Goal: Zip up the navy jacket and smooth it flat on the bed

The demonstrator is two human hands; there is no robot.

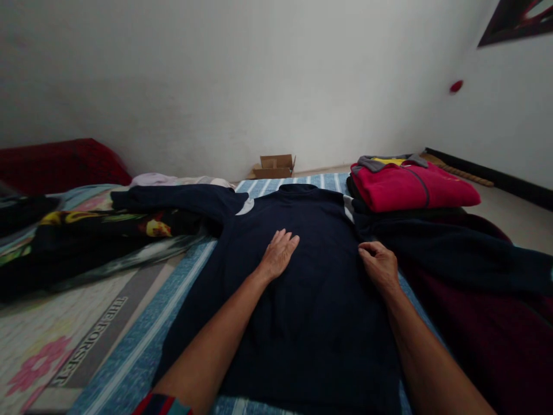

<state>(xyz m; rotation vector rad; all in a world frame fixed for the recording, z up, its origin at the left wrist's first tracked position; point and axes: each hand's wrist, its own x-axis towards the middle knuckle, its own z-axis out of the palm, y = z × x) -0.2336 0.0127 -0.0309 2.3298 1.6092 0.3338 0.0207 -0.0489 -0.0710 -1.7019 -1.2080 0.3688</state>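
Observation:
A dark navy long-sleeved top (298,311) lies spread out in front of me, its collar at the far end and white patches at both shoulders. Flat on the middle of its chest rests my left hand (279,253), fingers stretched out. At the top's right side, just below the armpit, my right hand (380,265) has its thumb and fingers pinched together at the edge of the cloth. The left sleeve reaches out over other clothes, and the right sleeve (466,253) lies across dark maroon cloth.
Folded clothes with a pink-red jacket (410,187) on top are stacked at the right. Patterned black garments (108,236) lie in a heap at the left. Blue striped cloth (142,340) is underneath. An open cardboard box (276,167) stands by the wall.

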